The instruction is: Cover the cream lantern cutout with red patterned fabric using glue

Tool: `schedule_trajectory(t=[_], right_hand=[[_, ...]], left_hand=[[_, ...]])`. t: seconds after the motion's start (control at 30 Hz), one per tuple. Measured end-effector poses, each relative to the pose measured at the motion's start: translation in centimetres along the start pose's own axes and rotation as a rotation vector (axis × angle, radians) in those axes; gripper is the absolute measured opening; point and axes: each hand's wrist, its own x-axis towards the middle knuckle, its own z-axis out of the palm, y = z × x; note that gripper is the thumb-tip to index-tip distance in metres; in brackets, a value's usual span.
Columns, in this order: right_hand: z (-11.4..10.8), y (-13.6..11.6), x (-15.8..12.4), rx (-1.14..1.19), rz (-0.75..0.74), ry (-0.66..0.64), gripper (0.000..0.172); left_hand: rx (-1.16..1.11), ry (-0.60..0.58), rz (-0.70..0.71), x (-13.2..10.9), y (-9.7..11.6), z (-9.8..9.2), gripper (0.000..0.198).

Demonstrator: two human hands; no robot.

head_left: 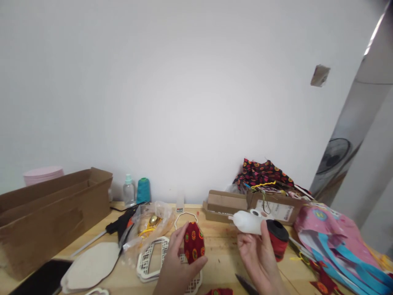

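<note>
Hands, 2, bare, low over a wooden desk (221,254).

1. Left hand (176,262): fingers curled, thumb and fingertips pinching a red fabric piece (194,242) with round printed motifs, held upright just above white lattice frames (152,258).
2. Right hand (258,258): fingers closed around a white squeeze bottle (249,222), nozzle pointing left toward the fabric piece, the 2 apart.
3. Red thread spool (278,239): just behind the right hand; contact cannot be told.
4. Step in hand, as judged: fabric piece presented to the nozzle, not yet met.
5. Surroundings: glue gun (121,224), plastic bag (150,223), teal thread cone (143,190), long cardboard box (52,209) at left; patterned cloth heap (260,172) and pink bag (325,233) at right.
</note>
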Motion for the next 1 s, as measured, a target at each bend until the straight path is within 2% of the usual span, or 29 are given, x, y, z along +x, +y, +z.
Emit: schedule_trajectory(t=[0.07, 0.17, 0.3, 0.4, 0.5, 0.63, 0.77, 1.0], right_hand=[[0.1, 0.1, -0.1, -0.018, 0.072, 0.011, 0.025], [0.2, 0.5, -0.4, -0.123, 0.141, -0.009, 0.033], [0.2, 1.3, -1.1, -0.245, -0.034, 0.022, 0.042], [0.1, 1.8, -1.5, -0.301, -0.135, 0.034, 0.052], [-0.2, 2.0, -1.3, -0.300, -0.102, 0.064, 0.050], [-0.5, 2.7, -0.9, -0.179, 0.086, 0.048, 0.029], [-0.9, 3.8, -1.3, -0.158, 0.227, -0.026, 0.029], [-1.6, 4.5, -1.9, -0.242, 0.174, -0.092, 0.024]], left_hand=[[-0.113, -0.039, -0.109, -0.1, 0.1, -0.1, 0.064], [-0.364, -0.177, -0.360, -0.7, 0.7, 0.1, 0.064], [-0.676, -0.350, -0.618, -1.8, 1.4, 0.2, 0.064], [-0.754, -0.384, -0.716, -2.0, 1.7, 0.1, 0.059], [-0.716, -0.318, -0.739, -1.6, 2.1, -0.2, 0.051], [-0.701, -0.267, -0.759, -1.2, 2.4, -0.1, 0.041], [-0.734, -0.203, -0.776, -1.6, 2.3, 0.7, 0.031], [-0.724, -0.141, -0.735, -2.0, 2.7, 1.6, 0.040]])
